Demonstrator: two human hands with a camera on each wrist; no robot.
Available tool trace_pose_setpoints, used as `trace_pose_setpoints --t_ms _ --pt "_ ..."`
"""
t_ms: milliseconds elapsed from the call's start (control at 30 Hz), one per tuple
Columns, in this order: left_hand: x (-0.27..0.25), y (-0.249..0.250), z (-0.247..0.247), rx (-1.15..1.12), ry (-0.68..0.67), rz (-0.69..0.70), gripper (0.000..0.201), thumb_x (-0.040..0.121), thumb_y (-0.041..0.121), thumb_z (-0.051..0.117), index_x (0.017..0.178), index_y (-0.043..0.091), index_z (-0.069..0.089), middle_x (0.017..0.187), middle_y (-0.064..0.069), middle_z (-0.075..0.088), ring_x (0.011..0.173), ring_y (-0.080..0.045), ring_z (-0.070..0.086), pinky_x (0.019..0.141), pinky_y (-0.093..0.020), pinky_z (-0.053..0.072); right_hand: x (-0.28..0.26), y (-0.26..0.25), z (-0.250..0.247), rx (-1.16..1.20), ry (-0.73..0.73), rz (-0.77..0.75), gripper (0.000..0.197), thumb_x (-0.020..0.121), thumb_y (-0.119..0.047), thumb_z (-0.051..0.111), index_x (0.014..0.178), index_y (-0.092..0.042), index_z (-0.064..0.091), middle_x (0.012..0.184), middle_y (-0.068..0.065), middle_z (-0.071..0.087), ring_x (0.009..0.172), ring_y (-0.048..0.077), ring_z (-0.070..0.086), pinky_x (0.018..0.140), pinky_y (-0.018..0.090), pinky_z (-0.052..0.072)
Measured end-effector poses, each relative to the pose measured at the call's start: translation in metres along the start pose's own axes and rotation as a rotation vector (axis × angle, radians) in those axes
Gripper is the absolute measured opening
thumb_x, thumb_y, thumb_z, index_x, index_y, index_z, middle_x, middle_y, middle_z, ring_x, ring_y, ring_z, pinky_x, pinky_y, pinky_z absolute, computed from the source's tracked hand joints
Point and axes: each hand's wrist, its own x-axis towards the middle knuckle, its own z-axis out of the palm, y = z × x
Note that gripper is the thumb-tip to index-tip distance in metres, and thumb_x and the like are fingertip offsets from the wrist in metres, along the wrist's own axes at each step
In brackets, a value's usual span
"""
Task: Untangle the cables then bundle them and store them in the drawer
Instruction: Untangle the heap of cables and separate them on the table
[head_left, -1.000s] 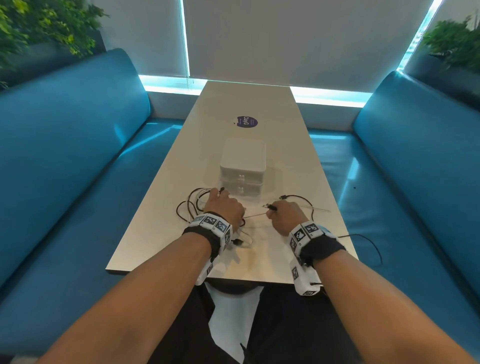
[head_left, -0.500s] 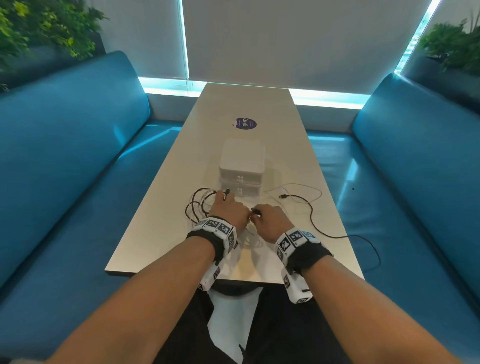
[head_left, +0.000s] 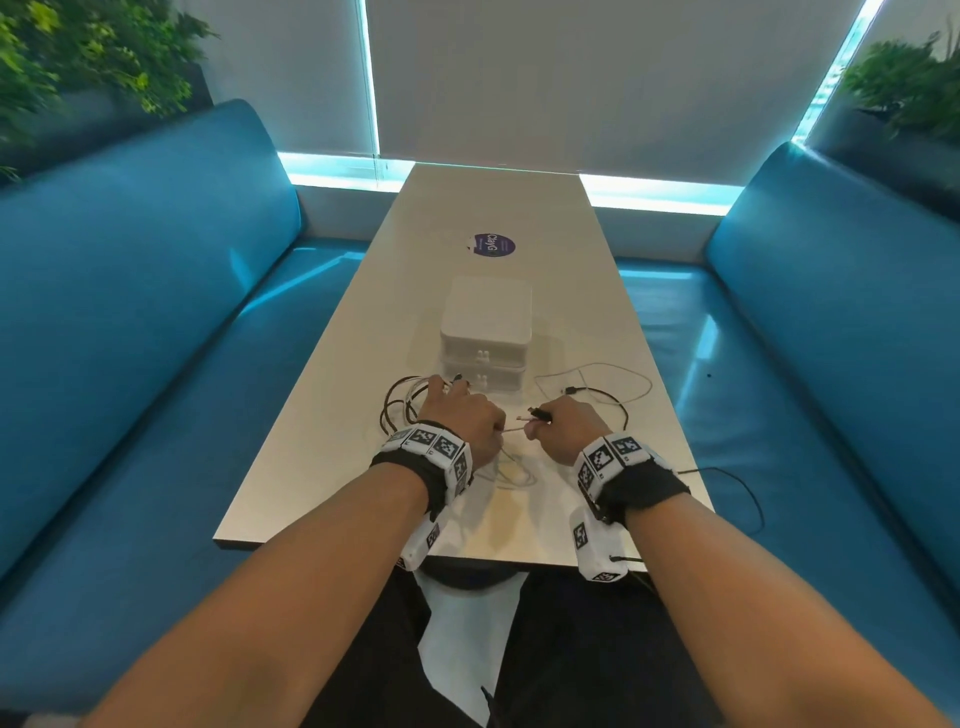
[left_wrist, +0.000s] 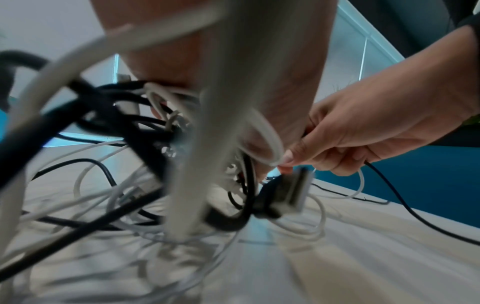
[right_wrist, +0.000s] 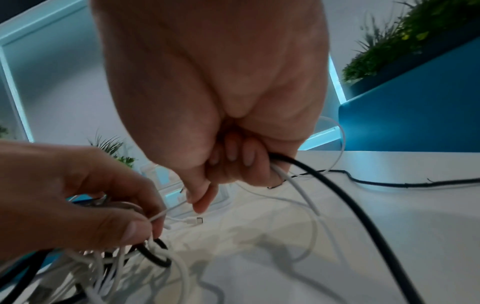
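Observation:
A tangle of black and white cables (head_left: 402, 405) lies on the table in front of a white two-drawer box (head_left: 485, 338), both drawers closed. My left hand (head_left: 467, 415) is curled round the bunched cables (left_wrist: 145, 131) and pinches a thin white cable (right_wrist: 158, 217). My right hand (head_left: 563, 426) grips a black cable (right_wrist: 337, 195) and a white cable (right_wrist: 298, 191) in its fist, with a black plug end (head_left: 540, 414) sticking out toward the left hand. Loose white cable (head_left: 631, 382) and black cable (head_left: 613, 400) loop to the right.
The long pale table (head_left: 493, 208) runs away from me between two blue benches (head_left: 130, 312). A round purple sticker (head_left: 492, 245) lies beyond the box. A black cable (head_left: 743, 493) hangs over the table's right edge. Plants (head_left: 78, 57) stand behind the benches.
My right hand has drawn a short way to the right, away from the left hand, with cables in it. The left hand stays on the tangle.

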Motion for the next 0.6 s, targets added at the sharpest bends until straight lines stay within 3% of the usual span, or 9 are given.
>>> trace_pose_setpoints --t_ms 133,233,333,467,600 --pt "0.0 -0.001 0.002 -0.008 -0.01 0.02 0.026 0.089 0.047 0.045 0.107 0.033 0.058 0.095 0.003 0.067 0.111 -0.028 0.045 0.096 -0.051 0.021 0.003 0.002 0.001 0.019 0.003 0.034 0.029 0.091 -0.033 0.065 0.108 -0.012 0.072 0.101 0.011 0.069 0.088 0.025 0.062 0.071 0.028 0.045" --pt "-0.003 -0.003 0.009 0.011 -0.028 0.053 0.041 0.088 0.062 0.047 0.115 0.032 0.047 0.096 0.001 0.069 0.11 -0.03 0.045 0.1 -0.052 0.022 0.004 0.001 0.001 -0.072 0.076 0.071 0.029 0.094 -0.033 0.061 0.113 -0.012 0.069 0.108 0.012 0.068 0.099 0.03 0.064 0.076 0.03 0.047" --pt "-0.007 -0.015 0.013 0.004 0.004 0.05 0.048 0.089 0.068 0.049 0.117 0.03 0.041 0.098 0.0 0.069 0.109 -0.03 0.048 0.101 -0.051 0.024 0.003 0.013 -0.008 -0.194 0.164 0.12 0.025 0.095 -0.023 0.054 0.114 -0.013 0.067 0.113 0.013 0.067 0.102 0.031 0.064 0.081 0.033 0.05" --pt "-0.008 -0.035 0.013 0.046 0.031 0.024 0.048 0.091 0.066 0.046 0.124 0.031 0.043 0.116 -0.002 0.063 0.114 -0.031 0.049 0.1 -0.051 0.026 -0.003 0.035 -0.025 -0.249 0.234 0.229 0.024 0.092 -0.012 0.049 0.11 -0.009 0.064 0.107 0.013 0.065 0.098 0.033 0.064 0.08 0.036 0.052" --pt "-0.006 -0.027 0.01 0.054 0.108 0.038 0.051 0.09 0.067 0.047 0.128 0.032 0.05 0.123 -0.003 0.051 0.113 -0.027 0.051 0.101 -0.048 0.028 -0.008 0.041 -0.025 -0.301 0.168 0.225 0.021 0.091 -0.013 0.048 0.103 -0.013 0.065 0.104 0.01 0.066 0.092 0.029 0.065 0.077 0.034 0.053"
